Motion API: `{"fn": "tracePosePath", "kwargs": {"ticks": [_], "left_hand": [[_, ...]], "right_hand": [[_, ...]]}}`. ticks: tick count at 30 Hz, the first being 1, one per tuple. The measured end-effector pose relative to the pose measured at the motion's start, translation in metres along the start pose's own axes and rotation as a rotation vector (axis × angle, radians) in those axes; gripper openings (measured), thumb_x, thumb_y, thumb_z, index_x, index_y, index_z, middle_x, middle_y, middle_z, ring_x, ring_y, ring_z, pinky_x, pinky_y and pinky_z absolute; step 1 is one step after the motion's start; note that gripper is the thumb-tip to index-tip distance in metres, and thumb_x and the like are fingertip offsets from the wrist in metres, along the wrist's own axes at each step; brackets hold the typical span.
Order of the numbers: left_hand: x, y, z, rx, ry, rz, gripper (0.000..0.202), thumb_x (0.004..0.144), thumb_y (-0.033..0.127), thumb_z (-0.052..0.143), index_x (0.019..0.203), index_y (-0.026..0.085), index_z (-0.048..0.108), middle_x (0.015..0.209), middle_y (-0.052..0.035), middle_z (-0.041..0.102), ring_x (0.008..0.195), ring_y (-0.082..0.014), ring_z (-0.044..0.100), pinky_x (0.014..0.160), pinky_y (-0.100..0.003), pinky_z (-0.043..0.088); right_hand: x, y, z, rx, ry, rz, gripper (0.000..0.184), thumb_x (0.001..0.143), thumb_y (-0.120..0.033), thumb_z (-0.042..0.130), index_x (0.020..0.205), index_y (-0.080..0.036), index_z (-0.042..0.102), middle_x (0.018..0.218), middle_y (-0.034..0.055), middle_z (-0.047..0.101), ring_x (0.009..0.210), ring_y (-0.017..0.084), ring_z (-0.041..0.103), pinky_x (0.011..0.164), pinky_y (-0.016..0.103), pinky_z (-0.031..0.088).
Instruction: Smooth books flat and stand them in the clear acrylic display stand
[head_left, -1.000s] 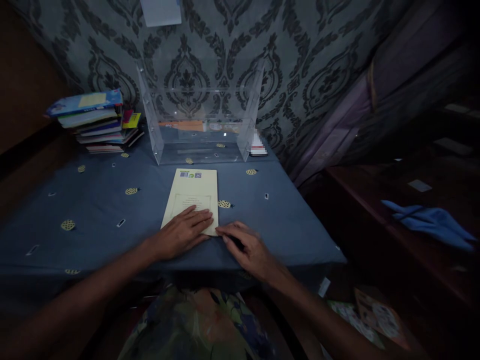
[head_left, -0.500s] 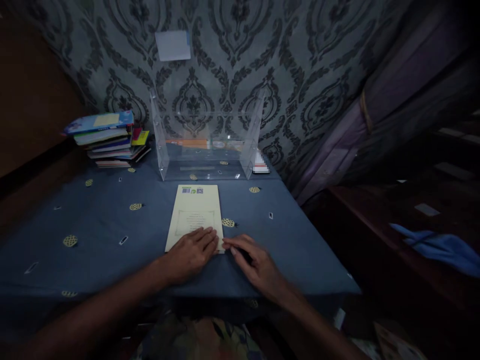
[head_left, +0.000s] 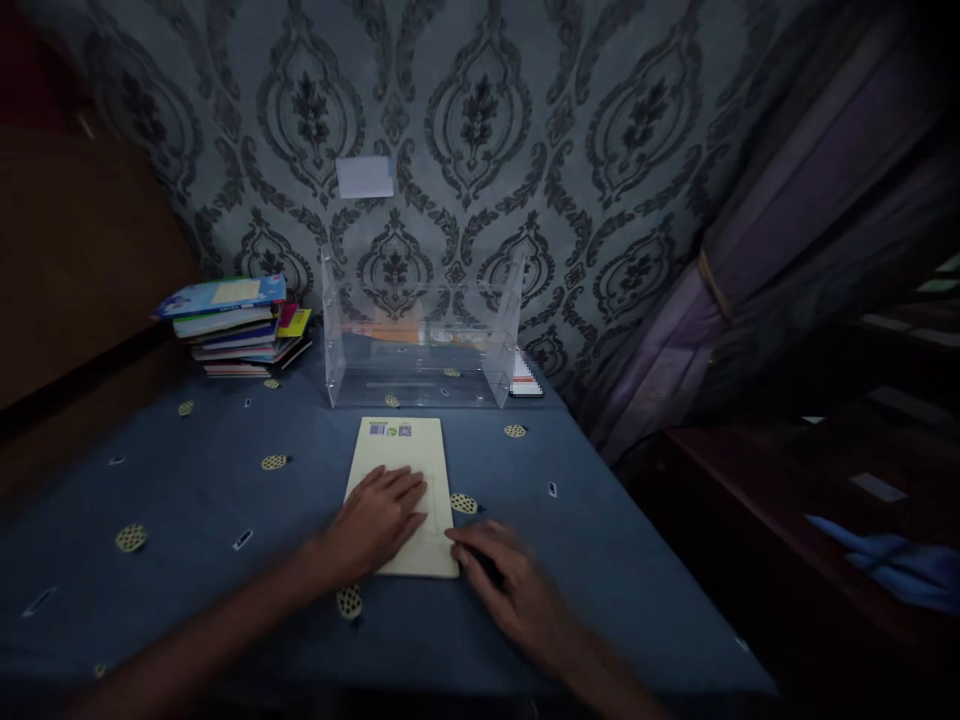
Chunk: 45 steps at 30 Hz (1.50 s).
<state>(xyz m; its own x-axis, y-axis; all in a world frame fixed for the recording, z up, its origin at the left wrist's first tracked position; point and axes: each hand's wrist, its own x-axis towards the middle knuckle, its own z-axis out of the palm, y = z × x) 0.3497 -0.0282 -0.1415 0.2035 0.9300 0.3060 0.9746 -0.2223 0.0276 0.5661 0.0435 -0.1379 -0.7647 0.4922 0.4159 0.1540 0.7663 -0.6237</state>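
A thin cream-coloured book (head_left: 405, 450) lies on the blue tablecloth, its face printed with small logos near the far edge and a faint frame lower down. My left hand (head_left: 381, 522) rests flat across its middle, fingers stretched out and covering most of the print. At the lower right edge of the book is my right hand (head_left: 501, 572), its fingers curled. Thumb and index fingertips come together against that edge, pinching it. Whether they grip only the cover or the whole book is hard to see.
A clear acrylic rack (head_left: 420, 385) stands behind the book against the patterned wall. To its left is a stack of books (head_left: 236, 330); a small white item (head_left: 526, 380) sits at its right. A tied purple curtain (head_left: 697, 300) hangs beyond the table's right edge.
My view has tilted up, so the scene sits lower. My left hand has slid from the book's near right corner to its middle. My right hand stays by the right edge.
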Motion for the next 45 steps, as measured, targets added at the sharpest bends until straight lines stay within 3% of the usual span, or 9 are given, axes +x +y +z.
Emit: {"fn": "tracePosePath", "kwargs": {"ticks": [7,13,17,21,23,26,31,35,45], "left_hand": [[0.032,-0.018,-0.019,-0.01,-0.14,-0.162,0.026,0.099,0.034,0.048,0.105,0.015,0.064,0.116,-0.0117,0.067,0.109,-0.0247,0.063,0.093,-0.037,0.049],[0.046,-0.01,-0.033,0.03,-0.28,-0.182,0.035,0.094,0.047,0.056,0.102,0.014,0.063,0.11,-0.0125,0.063,0.104,-0.0285,0.06,0.084,-0.038,0.05],[0.05,-0.006,-0.033,0.1,-0.331,-0.167,0.038,0.091,0.045,0.062,0.112,0.013,0.06,0.118,-0.0137,0.06,0.11,-0.0306,0.056,0.087,-0.04,0.05],[0.053,-0.006,-0.029,0.155,-0.351,-0.181,0.032,0.094,0.037,0.057,0.113,0.012,0.059,0.119,-0.0142,0.059,0.111,-0.0302,0.054,0.086,-0.04,0.051],[0.055,-0.006,-0.027,0.18,-0.377,-0.179,0.029,0.094,0.034,0.056,0.113,0.012,0.059,0.118,-0.0152,0.06,0.111,-0.0302,0.054,0.085,-0.04,0.051],[0.059,-0.003,-0.027,0.187,-0.417,-0.15,0.026,0.094,0.029,0.054,0.114,0.012,0.058,0.117,-0.0149,0.061,0.11,-0.0292,0.055,0.083,-0.038,0.052],[0.065,0.004,-0.029,0.208,-0.402,-0.167,0.029,0.098,0.032,0.047,0.109,0.009,0.062,0.109,-0.0176,0.064,0.108,-0.0308,0.058,0.079,-0.039,0.054],[0.066,0.004,-0.027,0.21,-0.383,-0.144,0.029,0.099,0.03,0.046,0.106,0.008,0.063,0.109,-0.018,0.065,0.106,-0.0311,0.059,0.077,-0.039,0.055],[0.063,0.001,-0.022,0.213,-0.344,-0.152,0.029,0.1,0.031,0.042,0.103,0.01,0.062,0.106,-0.0166,0.065,0.101,-0.0295,0.059,0.069,-0.036,0.054]], "right_hand": [[0.002,-0.022,0.023,-0.049,-0.04,0.043,0.025,0.091,-0.016,0.048,0.104,-0.019,0.069,0.092,0.0078,0.072,0.089,0.022,0.067,0.083,0.036,0.053],[0.025,-0.067,0.037,0.068,-0.483,-0.133,0.035,0.089,-0.026,0.061,0.123,-0.02,0.064,0.13,0.0095,0.063,0.123,0.023,0.055,0.107,0.037,0.04],[0.048,-0.064,0.048,0.094,-0.652,-0.298,0.038,0.089,-0.024,0.062,0.125,-0.014,0.062,0.139,0.0143,0.057,0.131,0.023,0.049,0.113,0.037,0.033],[0.063,-0.042,0.042,0.25,-0.691,-0.298,0.03,0.091,-0.022,0.057,0.118,-0.014,0.066,0.121,0.0113,0.069,0.112,0.02,0.063,0.102,0.033,0.044],[0.072,-0.025,0.03,0.372,-0.612,-0.237,0.023,0.091,-0.022,0.056,0.107,-0.016,0.071,0.105,0.0073,0.075,0.098,0.017,0.068,0.091,0.03,0.05],[0.087,0.009,0.011,0.473,-0.289,-0.049,0.024,0.092,-0.027,0.05,0.086,-0.017,0.072,0.081,0.0035,0.075,0.081,0.016,0.069,0.08,0.028,0.052],[0.1,0.069,-0.004,0.443,0.238,0.196,0.031,0.091,-0.038,0.05,0.103,-0.016,0.068,0.078,0.0038,0.072,0.072,0.017,0.068,0.07,0.03,0.053],[0.096,0.088,-0.004,0.415,0.28,0.203,0.033,0.093,-0.038,0.047,0.112,-0.017,0.065,0.084,0.0059,0.073,0.07,0.017,0.067,0.07,0.031,0.054],[0.091,0.076,-0.009,0.314,0.175,0.146,0.033,0.096,-0.031,0.043,0.12,-0.019,0.062,0.092,0.006,0.075,0.079,0.018,0.069,0.074,0.031,0.053]]}}
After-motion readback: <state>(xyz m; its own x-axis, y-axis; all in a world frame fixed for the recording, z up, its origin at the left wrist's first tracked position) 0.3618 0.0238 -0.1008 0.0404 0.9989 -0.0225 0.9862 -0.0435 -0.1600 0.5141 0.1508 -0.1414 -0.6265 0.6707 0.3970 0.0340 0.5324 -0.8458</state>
